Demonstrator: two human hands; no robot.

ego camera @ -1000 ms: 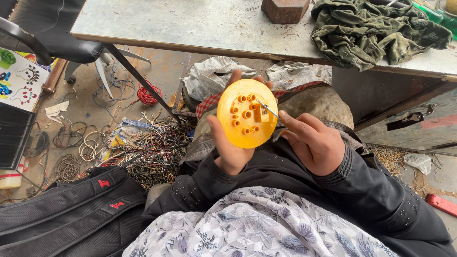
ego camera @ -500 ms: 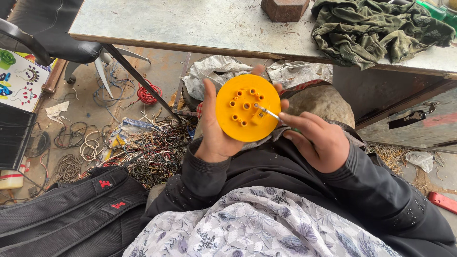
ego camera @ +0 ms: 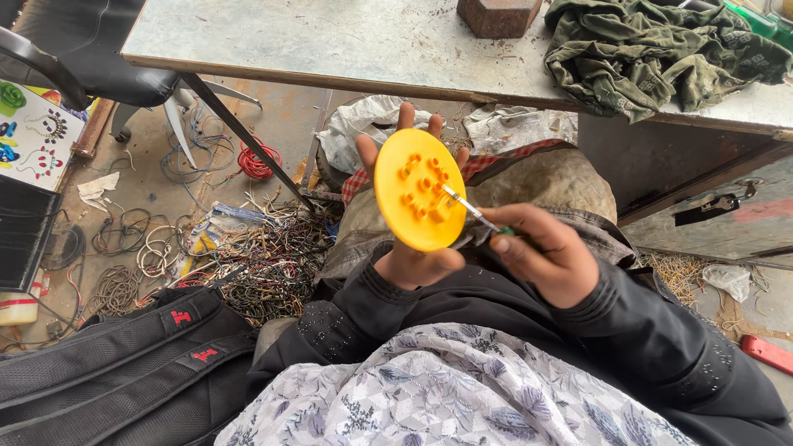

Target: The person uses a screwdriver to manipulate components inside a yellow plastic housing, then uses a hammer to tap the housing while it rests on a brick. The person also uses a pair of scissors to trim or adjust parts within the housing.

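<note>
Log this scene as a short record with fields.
left hand: holds yellow disc upright, fingers behind it
right hand: grips screwdriver, tip at disc's raised sockets
table: green cloth, brown block
floor: wire pile, red coil
near left: black backpack

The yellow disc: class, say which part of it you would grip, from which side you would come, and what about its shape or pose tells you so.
Probably by the rim. The yellow disc is thin and round, its face of raised pegs turned up toward the camera, where the screwdriver in the right hand works. Coming from behind, as the left hand does with fingers at the far edge and thumb at the near one, leaves that face clear.
</note>
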